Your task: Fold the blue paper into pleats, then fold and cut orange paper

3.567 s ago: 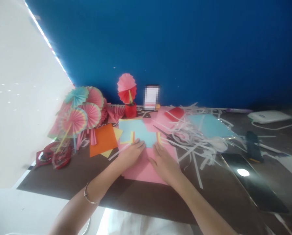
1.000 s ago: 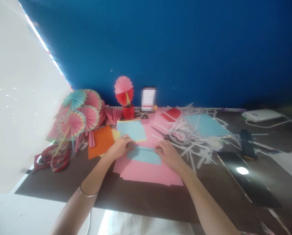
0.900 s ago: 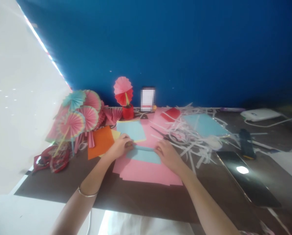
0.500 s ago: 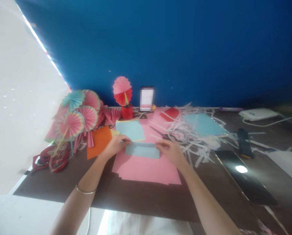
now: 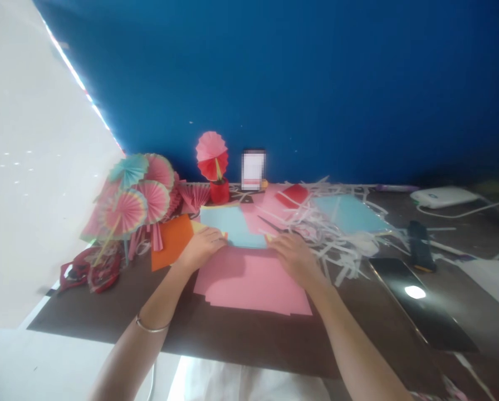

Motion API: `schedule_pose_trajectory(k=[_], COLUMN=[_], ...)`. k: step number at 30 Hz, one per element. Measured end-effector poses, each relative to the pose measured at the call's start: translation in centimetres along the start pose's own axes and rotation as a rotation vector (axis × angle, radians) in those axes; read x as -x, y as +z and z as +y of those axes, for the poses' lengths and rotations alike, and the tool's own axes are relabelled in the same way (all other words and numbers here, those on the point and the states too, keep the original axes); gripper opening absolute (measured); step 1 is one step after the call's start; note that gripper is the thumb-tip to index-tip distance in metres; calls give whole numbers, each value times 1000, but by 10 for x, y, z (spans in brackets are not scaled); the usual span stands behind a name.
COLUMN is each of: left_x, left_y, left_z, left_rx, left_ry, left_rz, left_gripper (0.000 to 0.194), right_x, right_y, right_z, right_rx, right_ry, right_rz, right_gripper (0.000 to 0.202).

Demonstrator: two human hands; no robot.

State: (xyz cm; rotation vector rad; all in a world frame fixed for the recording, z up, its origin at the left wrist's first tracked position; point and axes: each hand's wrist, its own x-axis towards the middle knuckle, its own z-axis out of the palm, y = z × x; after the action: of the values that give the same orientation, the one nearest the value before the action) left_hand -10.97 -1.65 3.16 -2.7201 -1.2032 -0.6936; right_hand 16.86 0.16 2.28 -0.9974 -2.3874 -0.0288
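A strip-like piece of light blue paper [image 5: 248, 240] stretches between my two hands, just above pink sheets [image 5: 249, 284]. My left hand [image 5: 203, 245] grips its left end with the fingers closed. At the right end, my right hand [image 5: 289, 250] pinches the same paper. Small orange-yellow bits show by the fingertips of both hands. Behind the held paper lies a light blue sheet with a yellow edge [image 5: 222, 218]. An orange sheet [image 5: 170, 239] rests left of my left hand. Dark scissors [image 5: 270, 224], partly hidden, lie beyond my right hand.
Pleated paper fans [image 5: 141, 195] are heaped at the left, near red-handled items [image 5: 97, 270]. A red pot [image 5: 219, 191] holds a paper fan flower. White paper strips [image 5: 345, 245] tangle at right, before a phone [image 5: 420, 303]. A blue wall [image 5: 274, 72] rises behind.
The light blue paper's front part, which hung down over the pink sheets, no longer shows there. Orange-yellow bits now appear at the fingertips. The view has shifted slightly.
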Motion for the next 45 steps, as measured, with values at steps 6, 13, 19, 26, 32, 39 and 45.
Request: schedule_pose_trajectory(k=[6,13,19,26,32,39,45], left_x=[-1,0,0,1,-3,-9,-11], left_y=[6,6,5,11,12,12,9], left_z=[-5,-4,-6,-7,-4,8,16], left_rx=[167,112,143,416,412,310,190], left_ry=[-102,-148,-220,-460,-635,-828,-738], left_rz=[-201,-232,-269,-210,-178,-172,-166], left_gripper=[23,26,27,25,28,27,26], right_x=[-1,-2,-4,0,-2,-5,-10], right_y=[5,-1,-4,6,15,22,19], right_z=[-1,-5,-7,-2,-1,-2,-7], right_rx=[-128,-172,-195,-281,-367,-412,-269], right_ry=[46,120,108,172,305,500,451], right_rz=[-165,-195,-188,-113,-72,-77,-107], right_gripper=[20,17,17,20,20,11,20])
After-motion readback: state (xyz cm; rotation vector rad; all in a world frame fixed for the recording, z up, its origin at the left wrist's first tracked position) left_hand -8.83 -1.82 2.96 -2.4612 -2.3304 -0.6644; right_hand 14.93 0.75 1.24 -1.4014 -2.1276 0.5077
